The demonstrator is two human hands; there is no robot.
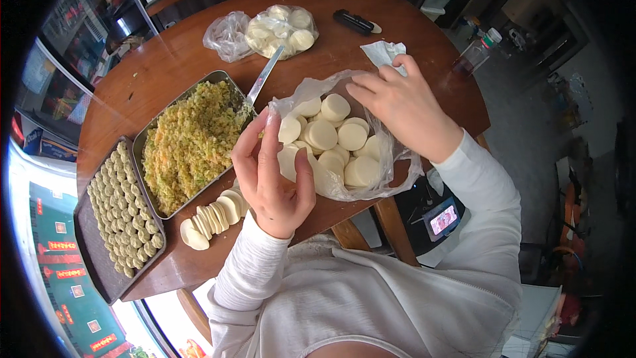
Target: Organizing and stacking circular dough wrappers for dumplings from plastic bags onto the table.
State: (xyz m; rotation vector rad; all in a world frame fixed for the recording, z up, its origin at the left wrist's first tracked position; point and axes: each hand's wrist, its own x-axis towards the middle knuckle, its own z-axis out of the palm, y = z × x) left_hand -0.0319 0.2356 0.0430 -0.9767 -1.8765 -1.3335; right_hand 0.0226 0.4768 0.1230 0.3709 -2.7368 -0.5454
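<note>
An opened clear plastic bag [400, 176] lies in front of me, full of round, pale dough wrappers [322, 135] in loose stacks. At its left rim is my left hand [275, 189], thumb and fingers apart, fingertips against the plastic. Across the bag, my right hand [405, 105] has its fingertips curled at the upper right rim, seemingly pinching the film; the exact contact is partly hidden. A row of fanned-out wrappers [213, 217] lies on the table left of my left wrist. Beyond that hand, a metal tray [173, 214] holds a heap of chopped yellow-green filling [192, 139].
A flat-bladed spreader [266, 74] leans on the filling tray's edge. Farther left, a dark tray [99, 272] carries rows of small shaped dumplings [122, 202]. At the back sit another bag of wrappers [281, 30], a crumpled bag [227, 34], a black object [353, 22] and a tissue [383, 52].
</note>
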